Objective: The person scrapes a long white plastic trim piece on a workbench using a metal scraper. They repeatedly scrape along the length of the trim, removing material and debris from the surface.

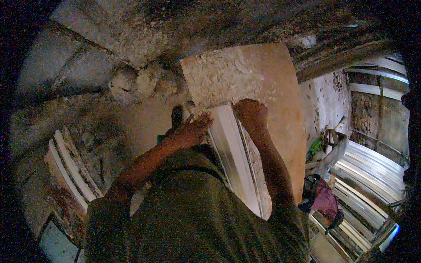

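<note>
A long white moulding strip (233,151) with lengthwise ridges runs from the middle of a wooden board toward my body. My left hand (193,130) is at the left edge of its far end, fingers stretched out and apart, the tips touching or very close to the strip. At the right side of that same end, my right hand (252,115) is closed in a fist on the board. What the fist holds, if anything, is hidden. Pale crumbs (219,76) cover the far left part of the wooden board (285,96) beyond both hands.
Pale strips (72,171) lean at the left. At the right lie stacked long white strips (368,164), a dark red cloth (324,199) and a small green thing (315,145). Lumpy pale material (136,83) sits on the floor beyond the board's left side. The surroundings are dim.
</note>
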Action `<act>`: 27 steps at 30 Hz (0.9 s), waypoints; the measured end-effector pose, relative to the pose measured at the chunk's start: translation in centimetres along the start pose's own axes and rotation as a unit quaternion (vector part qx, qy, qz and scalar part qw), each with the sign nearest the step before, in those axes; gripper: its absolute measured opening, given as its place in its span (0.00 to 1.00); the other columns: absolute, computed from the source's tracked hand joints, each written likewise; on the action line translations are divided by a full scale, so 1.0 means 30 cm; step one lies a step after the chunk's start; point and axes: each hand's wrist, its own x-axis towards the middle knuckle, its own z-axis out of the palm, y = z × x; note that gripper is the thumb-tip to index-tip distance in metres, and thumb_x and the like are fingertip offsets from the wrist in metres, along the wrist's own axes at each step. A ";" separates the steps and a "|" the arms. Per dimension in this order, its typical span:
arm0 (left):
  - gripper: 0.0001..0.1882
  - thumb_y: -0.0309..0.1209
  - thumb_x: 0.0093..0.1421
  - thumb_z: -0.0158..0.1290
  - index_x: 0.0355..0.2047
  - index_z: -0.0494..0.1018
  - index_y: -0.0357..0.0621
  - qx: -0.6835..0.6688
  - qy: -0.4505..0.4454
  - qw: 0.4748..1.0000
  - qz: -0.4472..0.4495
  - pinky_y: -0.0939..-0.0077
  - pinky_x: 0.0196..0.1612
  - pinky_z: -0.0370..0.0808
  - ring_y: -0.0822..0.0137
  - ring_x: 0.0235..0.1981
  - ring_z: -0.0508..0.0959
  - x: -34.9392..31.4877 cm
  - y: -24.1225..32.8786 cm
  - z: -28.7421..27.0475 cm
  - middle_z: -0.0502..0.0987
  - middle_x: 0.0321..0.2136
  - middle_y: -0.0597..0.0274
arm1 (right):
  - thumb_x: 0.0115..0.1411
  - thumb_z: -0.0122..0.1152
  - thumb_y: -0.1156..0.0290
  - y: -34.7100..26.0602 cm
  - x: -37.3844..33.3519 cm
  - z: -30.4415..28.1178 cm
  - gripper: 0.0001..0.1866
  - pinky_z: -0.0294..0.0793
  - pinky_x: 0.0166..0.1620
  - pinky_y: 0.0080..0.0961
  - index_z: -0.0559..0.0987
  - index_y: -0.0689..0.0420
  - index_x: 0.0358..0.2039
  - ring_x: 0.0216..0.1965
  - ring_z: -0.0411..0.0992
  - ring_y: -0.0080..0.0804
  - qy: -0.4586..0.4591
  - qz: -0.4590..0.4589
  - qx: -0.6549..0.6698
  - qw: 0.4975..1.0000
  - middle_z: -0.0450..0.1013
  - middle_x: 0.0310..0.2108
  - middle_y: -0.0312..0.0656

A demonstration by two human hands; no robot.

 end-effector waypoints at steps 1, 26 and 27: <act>0.40 0.42 0.66 0.49 0.74 0.46 0.49 0.017 0.009 1.000 0.008 0.39 0.72 0.44 0.56 0.76 0.43 0.000 -0.002 -0.005 0.44 0.75 0.53 | 0.59 0.58 0.55 -0.005 -0.006 -0.002 0.14 0.80 0.36 0.42 0.86 0.49 0.29 0.35 0.81 0.45 -0.003 -0.001 -0.020 1.000 0.82 0.34 0.42; 0.38 0.45 0.69 0.45 0.74 0.45 0.48 0.008 -0.040 0.999 0.000 0.37 0.71 0.46 0.56 0.76 0.43 0.013 -0.004 -0.057 0.41 0.75 0.54 | 0.61 0.57 0.54 0.013 0.006 0.085 0.16 0.80 0.34 0.45 0.86 0.49 0.30 0.33 0.81 0.44 0.028 0.014 -0.045 0.998 0.81 0.33 0.44; 0.38 0.45 0.69 0.45 0.74 0.45 0.48 0.001 -0.045 0.999 -0.004 0.37 0.71 0.46 0.56 0.76 0.43 0.014 -0.011 -0.052 0.41 0.75 0.53 | 0.61 0.57 0.54 0.020 0.006 0.078 0.16 0.80 0.34 0.46 0.86 0.50 0.30 0.33 0.81 0.44 0.037 0.005 -0.052 0.998 0.81 0.33 0.44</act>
